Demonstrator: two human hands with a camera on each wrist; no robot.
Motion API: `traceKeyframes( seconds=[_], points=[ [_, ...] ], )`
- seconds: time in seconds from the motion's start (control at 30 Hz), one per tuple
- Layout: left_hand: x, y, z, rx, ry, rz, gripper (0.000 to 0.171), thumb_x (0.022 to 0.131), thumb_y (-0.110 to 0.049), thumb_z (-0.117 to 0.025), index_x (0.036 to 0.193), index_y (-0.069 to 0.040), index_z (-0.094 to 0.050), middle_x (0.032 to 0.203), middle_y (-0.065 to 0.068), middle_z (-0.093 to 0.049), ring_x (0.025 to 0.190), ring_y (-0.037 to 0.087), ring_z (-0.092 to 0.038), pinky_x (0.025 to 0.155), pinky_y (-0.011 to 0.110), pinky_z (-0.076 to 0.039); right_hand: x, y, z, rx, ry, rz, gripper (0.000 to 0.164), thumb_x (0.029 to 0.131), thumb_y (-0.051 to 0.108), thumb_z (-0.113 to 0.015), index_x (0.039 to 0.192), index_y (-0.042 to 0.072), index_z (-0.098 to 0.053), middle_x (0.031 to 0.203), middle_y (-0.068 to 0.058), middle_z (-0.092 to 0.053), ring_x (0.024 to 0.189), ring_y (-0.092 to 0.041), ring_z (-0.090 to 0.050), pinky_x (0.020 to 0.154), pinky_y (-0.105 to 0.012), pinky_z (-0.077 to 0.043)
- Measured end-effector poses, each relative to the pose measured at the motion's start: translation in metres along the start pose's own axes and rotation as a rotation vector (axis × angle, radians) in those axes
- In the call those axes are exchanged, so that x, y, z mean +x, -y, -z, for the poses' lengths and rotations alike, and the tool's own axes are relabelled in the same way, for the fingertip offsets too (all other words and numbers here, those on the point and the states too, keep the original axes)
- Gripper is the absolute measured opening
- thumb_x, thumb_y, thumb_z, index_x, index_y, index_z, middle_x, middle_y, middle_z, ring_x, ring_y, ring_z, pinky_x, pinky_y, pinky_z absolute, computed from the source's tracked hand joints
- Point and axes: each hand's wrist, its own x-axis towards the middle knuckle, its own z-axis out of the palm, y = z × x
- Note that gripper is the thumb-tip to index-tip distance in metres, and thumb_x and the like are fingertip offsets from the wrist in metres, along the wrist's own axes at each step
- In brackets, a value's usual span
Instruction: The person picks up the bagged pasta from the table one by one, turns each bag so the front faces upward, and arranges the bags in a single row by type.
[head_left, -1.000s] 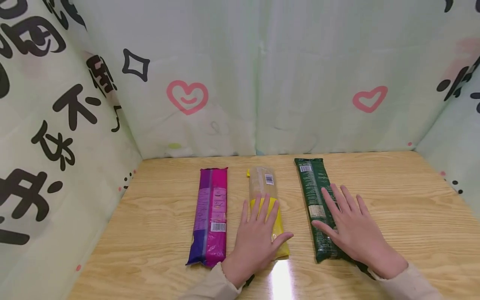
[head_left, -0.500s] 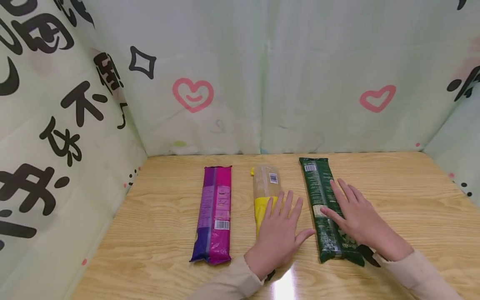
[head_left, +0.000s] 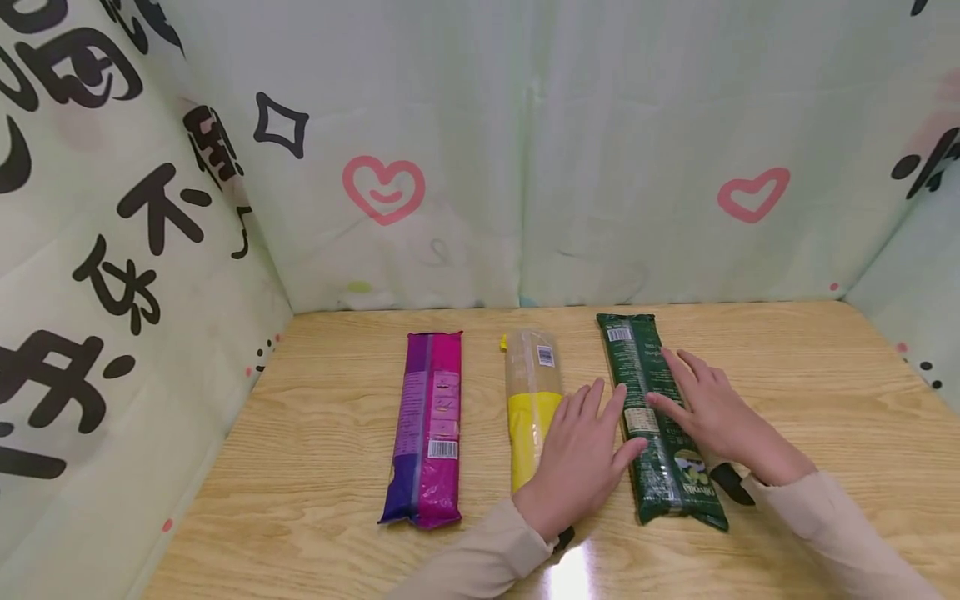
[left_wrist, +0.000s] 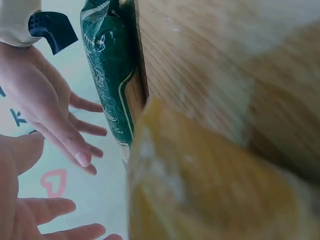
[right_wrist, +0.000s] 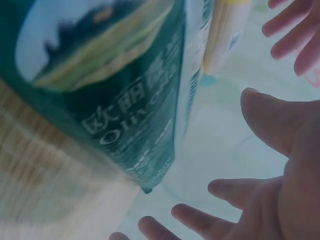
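Observation:
A long, flat green packet labelled Olivoilà lies on its back right of centre. My right hand is at its right side, thumb over the label side and fingers spread along the edge. In the right wrist view that hand shows straight fingers, apart from the packet. My left hand, fingers loosely extended, hovers between the green packet and a clear-and-yellow packet, overlapping the lower end of the latter. The yellow packet looms blurred in the left wrist view. Neither hand grips anything.
A purple and pink packet lies on the left of the wooden table, roughly parallel to the others. Pale cloth walls with hearts and black characters enclose the table at the back and sides. Black straps show at both wrists.
My left hand has moved right from over the yellow packet toward the green one. My right hand has shifted slightly up and right, uncovering more of the green packet. The packets look unmoved.

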Motion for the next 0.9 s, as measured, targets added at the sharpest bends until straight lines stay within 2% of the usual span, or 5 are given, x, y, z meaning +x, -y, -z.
traceKeyframes(
  seconds=[0.27, 0.43, 0.53, 0.7, 0.9],
  points=[
    [0.004, -0.008, -0.001, -0.139, 0.068, 0.048, 0.064, 0.101, -0.056, -0.040, 0.153, -0.019, -0.037, 0.153, 0.007, -0.044, 0.138, 0.020, -0.044, 0.113, 0.034, -0.038, 0.013, -0.013, 0.001, 0.034, 0.007, -0.015, 0.087, 0.101, 0.045, -0.052, 0.152, -0.013, -0.012, 0.147, -0.044, -0.024, 0.130, -0.063, -0.027, 0.103, -0.075, -0.028],
    [0.005, -0.013, -0.001, -0.227, 0.100, 0.093, 0.065, 0.101, -0.055, -0.044, 0.154, -0.019, -0.035, 0.153, 0.006, -0.043, 0.138, 0.020, -0.044, 0.112, 0.033, -0.041, 0.020, -0.020, 0.003, 0.059, 0.031, -0.025, 0.087, 0.101, 0.045, -0.052, 0.151, -0.015, -0.013, 0.144, -0.047, -0.026, 0.128, -0.065, -0.028, 0.102, -0.075, -0.029],
    [0.007, -0.016, -0.002, -0.277, 0.115, 0.113, 0.066, 0.100, -0.054, -0.046, 0.155, -0.019, -0.034, 0.153, 0.005, -0.043, 0.138, 0.019, -0.044, 0.111, 0.033, -0.041, 0.023, -0.022, 0.005, 0.077, 0.043, -0.016, 0.086, 0.102, 0.043, -0.052, 0.149, -0.017, -0.014, 0.141, -0.048, -0.030, 0.125, -0.064, -0.034, 0.100, -0.074, -0.033],
    [0.011, -0.019, -0.006, -0.303, 0.112, 0.118, 0.068, 0.099, -0.053, -0.050, 0.154, -0.016, -0.034, 0.150, 0.005, -0.046, 0.135, 0.018, -0.047, 0.109, 0.031, -0.044, 0.029, -0.024, 0.007, 0.137, 0.073, -0.016, 0.084, 0.102, 0.039, -0.053, 0.148, -0.020, -0.013, 0.132, -0.047, -0.039, 0.116, -0.058, -0.049, 0.095, -0.068, -0.043],
    [0.016, -0.021, -0.012, -0.381, 0.135, 0.158, 0.070, 0.094, -0.046, -0.064, 0.153, -0.019, -0.036, 0.141, 0.002, -0.052, 0.122, 0.010, -0.053, 0.098, 0.025, -0.050, 0.034, -0.032, 0.007, 0.210, 0.090, -0.038, 0.080, 0.102, 0.037, -0.054, 0.146, -0.020, -0.019, 0.126, -0.041, -0.049, 0.108, -0.049, -0.058, 0.088, -0.060, -0.051]
  ],
)
